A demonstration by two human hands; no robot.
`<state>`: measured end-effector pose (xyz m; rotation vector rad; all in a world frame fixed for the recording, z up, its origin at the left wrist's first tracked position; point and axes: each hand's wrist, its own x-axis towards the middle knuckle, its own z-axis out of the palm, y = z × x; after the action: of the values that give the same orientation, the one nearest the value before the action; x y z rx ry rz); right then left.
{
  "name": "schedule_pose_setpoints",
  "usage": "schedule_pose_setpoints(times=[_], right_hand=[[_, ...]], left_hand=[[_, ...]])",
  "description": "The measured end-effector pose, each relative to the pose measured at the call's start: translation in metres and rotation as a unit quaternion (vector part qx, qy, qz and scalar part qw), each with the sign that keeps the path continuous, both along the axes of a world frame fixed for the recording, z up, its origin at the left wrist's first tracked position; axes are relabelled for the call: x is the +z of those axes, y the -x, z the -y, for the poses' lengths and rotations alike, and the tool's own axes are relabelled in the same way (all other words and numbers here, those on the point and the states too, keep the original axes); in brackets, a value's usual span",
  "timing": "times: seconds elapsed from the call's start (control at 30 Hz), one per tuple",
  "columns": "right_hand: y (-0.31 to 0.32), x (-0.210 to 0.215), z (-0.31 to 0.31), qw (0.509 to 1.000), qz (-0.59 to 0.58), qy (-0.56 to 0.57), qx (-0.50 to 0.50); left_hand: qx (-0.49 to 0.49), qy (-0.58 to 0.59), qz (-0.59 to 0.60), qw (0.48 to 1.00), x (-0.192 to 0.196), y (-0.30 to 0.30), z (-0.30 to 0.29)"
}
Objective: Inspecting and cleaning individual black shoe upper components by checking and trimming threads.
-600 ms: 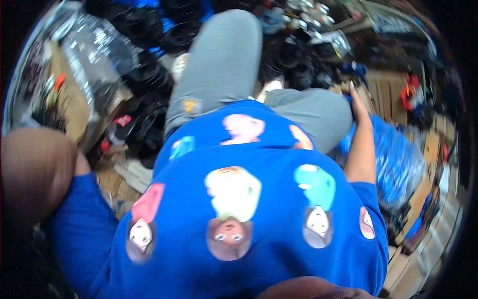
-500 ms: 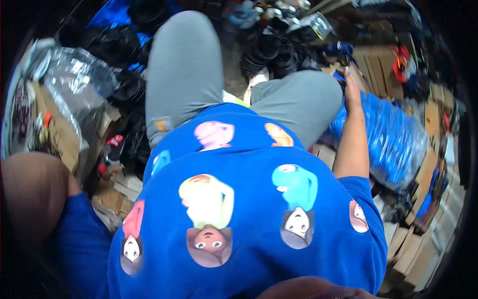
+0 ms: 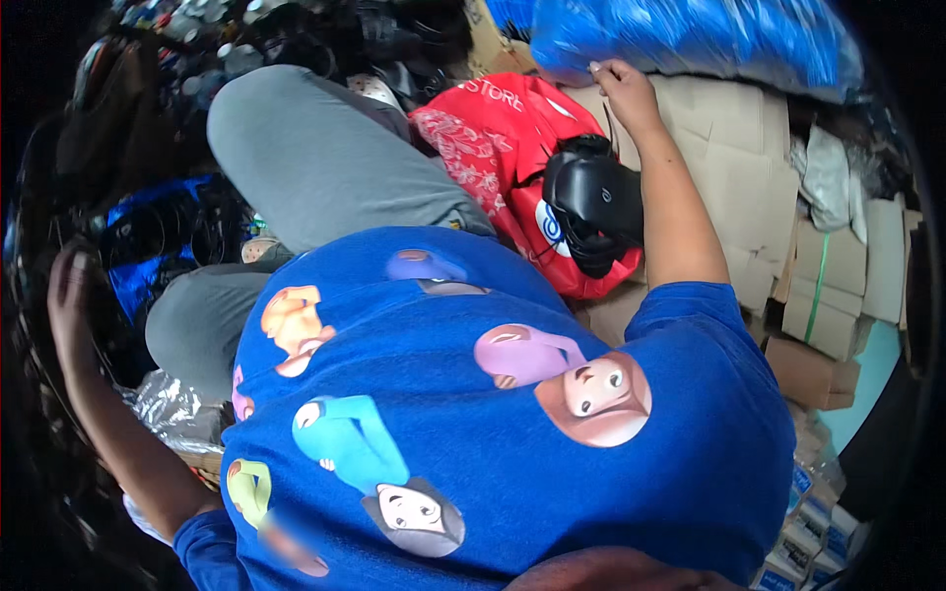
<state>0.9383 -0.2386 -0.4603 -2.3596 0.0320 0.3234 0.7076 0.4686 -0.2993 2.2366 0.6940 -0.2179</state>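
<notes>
**Hand positions, seated among bags and cartons**

Head view. We see the right hand [image 3: 623, 91] stretched forward to the upper middle of the frame, fingers curled together with the tips resting against the lower edge of a blue plastic bag [image 3: 690, 39]. The bag lies along the top of the frame on flattened cardboard [image 3: 729, 148]. We cannot tell whether the fingers pinch the plastic or only touch it.

Just beside the right forearm, a black headset-like device [image 3: 591, 202] rests on a red cloth bag [image 3: 503, 128], which lies between the forearm and the grey trouser knee [image 3: 315, 158].

We see the left hand [image 3: 71, 295] raised at the left edge, palm open, fingers apart and holding nothing. It is near dark coiled cables [image 3: 168, 231] on blue sheeting. Crumpled clear plastic [image 3: 172, 409] lies beneath the left forearm. Small cardboard boxes [image 3: 838, 286] are stacked at the right.
</notes>
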Motion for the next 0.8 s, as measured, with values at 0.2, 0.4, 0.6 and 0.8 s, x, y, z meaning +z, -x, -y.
schedule_pose_setpoints(times=[0.2, 0.4, 0.6, 0.8], right_hand=[[0.028, 0.033, 0.039, 0.978, -0.133, 0.135, 0.088], [0.041, 0.019, 0.042, 0.967, -0.177, 0.134, 0.122], [0.014, -0.01, -0.006, 0.981, -0.108, 0.066, 0.146], [-0.062, -0.072, -0.065, 0.968, -0.086, 0.089, 0.216]], left_hand=[[-0.073, -0.032, -0.151, 0.985, -0.119, 0.01, -0.008], [-0.027, -0.078, -0.272, 0.959, -0.121, -0.001, 0.03], [-0.038, -0.165, -0.334, 0.927, -0.108, -0.017, 0.055], [0.018, -0.185, -0.3, 0.936, -0.101, 0.03, 0.055]])
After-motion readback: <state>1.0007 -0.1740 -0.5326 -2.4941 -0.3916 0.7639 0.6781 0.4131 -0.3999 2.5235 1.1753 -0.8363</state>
